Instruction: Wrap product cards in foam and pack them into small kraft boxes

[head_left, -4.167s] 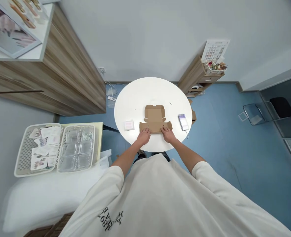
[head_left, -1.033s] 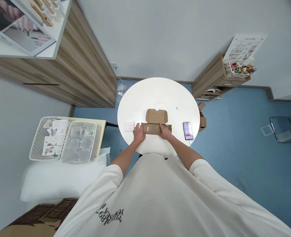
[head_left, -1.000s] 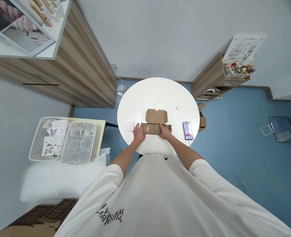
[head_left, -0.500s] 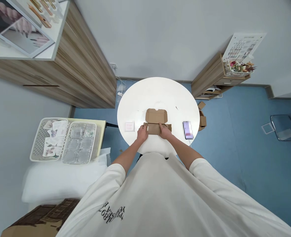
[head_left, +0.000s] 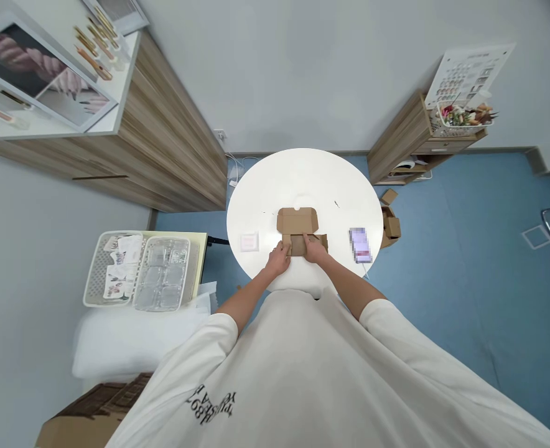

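Observation:
A small brown cardboard box [head_left: 297, 221] lies on the round white table [head_left: 303, 177], its lid spread open toward the far side. My left hand [head_left: 279, 258] grips the box's left end, fingers bent over a folded side flap. At the right end, my right hand [head_left: 315, 249] holds the front wall, with the thumb reaching inside. A flap sticks out past the right hand. Left of the box is a small white packet with pink print [head_left: 249, 242]. A phone with a blurred purple screen [head_left: 360, 245] lies to the right, a cable running from it.
White baskets [head_left: 163, 274] with clear plastic trays and printed cards stand on a side table at left. An opened carton [head_left: 389, 225] sits on the floor right of the table. Wooden cabinets [head_left: 177, 118] rise at the back left, with a smaller one [head_left: 399, 140] at right.
My left hand has moved inward with the box's left side flap, which is now folded in. The right hand keeps its hold. The whole view has shifted slightly.

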A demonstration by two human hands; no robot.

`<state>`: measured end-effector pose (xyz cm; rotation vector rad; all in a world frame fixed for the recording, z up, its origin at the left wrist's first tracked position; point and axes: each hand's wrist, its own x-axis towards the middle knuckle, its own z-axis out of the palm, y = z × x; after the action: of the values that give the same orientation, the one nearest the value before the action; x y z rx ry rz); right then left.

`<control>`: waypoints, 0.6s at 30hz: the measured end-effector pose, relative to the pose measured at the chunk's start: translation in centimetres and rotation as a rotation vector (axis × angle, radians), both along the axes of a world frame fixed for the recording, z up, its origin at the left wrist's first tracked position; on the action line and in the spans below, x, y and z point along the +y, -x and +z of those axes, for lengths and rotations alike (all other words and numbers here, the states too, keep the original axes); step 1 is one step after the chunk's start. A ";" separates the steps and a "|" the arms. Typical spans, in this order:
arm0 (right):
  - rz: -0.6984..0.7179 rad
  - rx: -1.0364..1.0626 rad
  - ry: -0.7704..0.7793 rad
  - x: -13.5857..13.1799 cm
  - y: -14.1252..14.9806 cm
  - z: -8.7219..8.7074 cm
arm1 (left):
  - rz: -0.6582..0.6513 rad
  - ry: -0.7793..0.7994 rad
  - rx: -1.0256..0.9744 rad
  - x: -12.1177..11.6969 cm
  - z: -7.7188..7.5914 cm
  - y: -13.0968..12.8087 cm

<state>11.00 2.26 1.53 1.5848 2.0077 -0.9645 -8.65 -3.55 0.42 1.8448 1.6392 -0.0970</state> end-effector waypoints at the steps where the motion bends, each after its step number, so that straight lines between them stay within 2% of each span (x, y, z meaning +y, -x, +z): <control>1: -0.001 0.002 0.004 -0.1 0.0 0.0 | -0.014 0.007 0.019 0.1 0.0 0.0; 8: 0.009 0.004 0.019 -0.2 -0.1 0.1 | -0.085 0.036 0.165 0.3 0.5 -0.4; 18: -0.021 0.020 0.035 -0.3 -0.1 0.2 | -0.268 -0.097 0.284 0.8 0.4 0.0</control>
<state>11.09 1.98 1.78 1.5865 1.9799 -1.0218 -8.64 -2.76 0.82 2.1995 1.5925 -0.4184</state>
